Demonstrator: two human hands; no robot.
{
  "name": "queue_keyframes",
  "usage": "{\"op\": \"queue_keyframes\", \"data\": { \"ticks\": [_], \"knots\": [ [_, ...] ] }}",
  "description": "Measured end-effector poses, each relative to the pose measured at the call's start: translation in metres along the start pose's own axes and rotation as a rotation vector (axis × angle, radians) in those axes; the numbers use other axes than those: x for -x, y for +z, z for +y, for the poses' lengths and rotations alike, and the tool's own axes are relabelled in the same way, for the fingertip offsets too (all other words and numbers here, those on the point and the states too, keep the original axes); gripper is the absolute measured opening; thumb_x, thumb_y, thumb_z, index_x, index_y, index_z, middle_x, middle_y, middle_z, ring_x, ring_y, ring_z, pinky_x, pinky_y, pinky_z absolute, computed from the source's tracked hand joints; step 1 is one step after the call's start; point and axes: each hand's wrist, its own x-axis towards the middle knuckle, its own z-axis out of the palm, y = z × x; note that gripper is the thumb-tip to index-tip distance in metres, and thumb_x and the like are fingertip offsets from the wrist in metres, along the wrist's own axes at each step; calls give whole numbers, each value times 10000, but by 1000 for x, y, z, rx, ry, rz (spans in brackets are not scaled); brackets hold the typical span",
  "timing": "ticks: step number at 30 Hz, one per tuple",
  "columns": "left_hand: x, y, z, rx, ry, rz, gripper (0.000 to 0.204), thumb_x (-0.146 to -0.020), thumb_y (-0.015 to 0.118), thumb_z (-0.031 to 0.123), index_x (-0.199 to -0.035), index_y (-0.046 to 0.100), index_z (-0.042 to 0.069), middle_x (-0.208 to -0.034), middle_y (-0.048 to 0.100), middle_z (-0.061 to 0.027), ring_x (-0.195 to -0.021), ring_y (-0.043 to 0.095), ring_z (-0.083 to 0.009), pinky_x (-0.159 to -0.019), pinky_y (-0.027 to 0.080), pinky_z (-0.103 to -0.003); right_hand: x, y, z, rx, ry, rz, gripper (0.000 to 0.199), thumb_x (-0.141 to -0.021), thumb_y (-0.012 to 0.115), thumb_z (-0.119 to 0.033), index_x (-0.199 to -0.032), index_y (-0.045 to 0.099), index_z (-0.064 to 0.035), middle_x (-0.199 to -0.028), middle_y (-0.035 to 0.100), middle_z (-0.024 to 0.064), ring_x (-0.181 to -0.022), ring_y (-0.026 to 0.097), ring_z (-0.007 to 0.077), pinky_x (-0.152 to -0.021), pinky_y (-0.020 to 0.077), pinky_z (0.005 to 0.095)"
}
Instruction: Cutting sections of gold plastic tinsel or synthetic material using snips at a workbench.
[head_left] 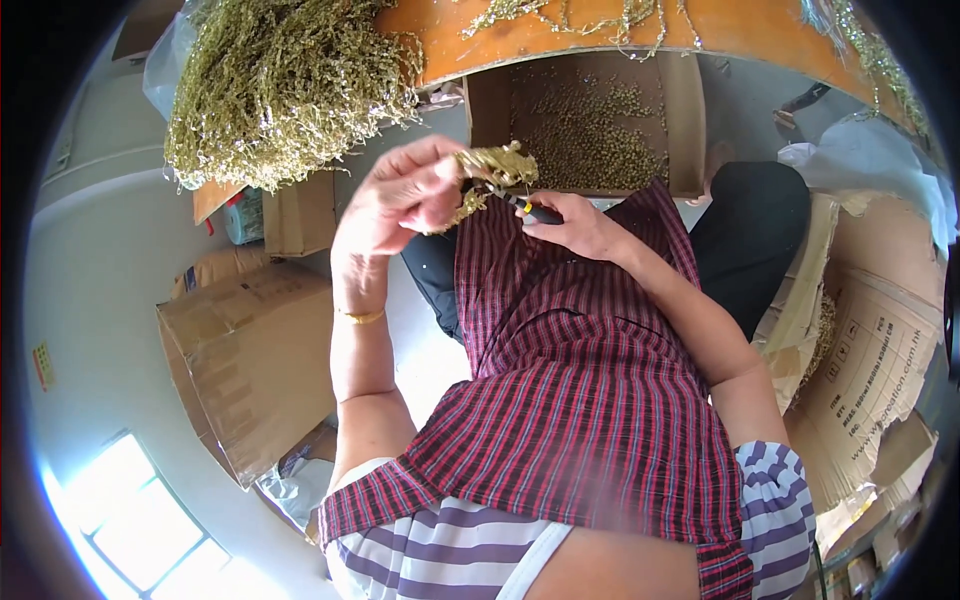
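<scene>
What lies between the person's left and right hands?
In the head view, between the left hand and right hand lie a gold piece, held in the left, and a black-handled tool, held in the right.

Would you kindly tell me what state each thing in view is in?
Left hand: closed on the gold piece
Gold piece: held up in the air
Right hand: closed around the black tool
Black tool: tip at gold piece; open or shut unclear
Low box: open, gold beads inside
Gold strands: heaped, hanging off the table
Right carton: open, gold material inside
</scene>
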Motion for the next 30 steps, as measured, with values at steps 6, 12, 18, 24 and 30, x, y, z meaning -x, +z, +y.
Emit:
{"op": "queue_keyframes", "data": {
  "ticks": [6,12,18,24,30],
  "knots": [
    [31,18,35,44,142,27,228,-873,508,209,-952,538,-2,-460,370,43,-356,294,-36,-363,224,-189,21,-36,64,508,424,272,382,-756,567,-326,-941,532,6,-889,590,216,-857,571,351,-707,449,409],
    [12,8,45,-116,-2,114,183,-870,528,187,-962,535,30,-522,396,50,-404,309,-30,-370,221,-175,59,-59,42,239,379,134,378,-726,613,-299,-862,549,47,-788,588,150,-750,574,231,-710,445,328],
    [-11,11,46,-380,-172,38,248,-869,538,250,-972,558,25,-568,468,44,-429,380,-11,-343,262,-140,23,-57,-20,0,19,505,410,-703,683,-86,-1059,491,-24,-985,557,45,-892,536,121,-756,441,251],
    [-17,25,60,-424,-120,-160,233,-876,529,241,-853,544,9,-531,422,55,-421,327,-11,-358,223,-170,-23,-30,-84,65,-372,305,400,-720,694,-158,-1052,493,-63,-936,528,36,-883,503,116,-751,416,255],
    [4,-2,75,-769,-139,-246,376,-813,614,272,-1072,541,10,-619,544,-5,-488,488,-47,-401,391,-169,-4,-51,-80,-640,-64,2,242,-807,531,-55,-1042,483,-29,-701,470,19,-629,472,102,-581,414,262]
  ]
}}
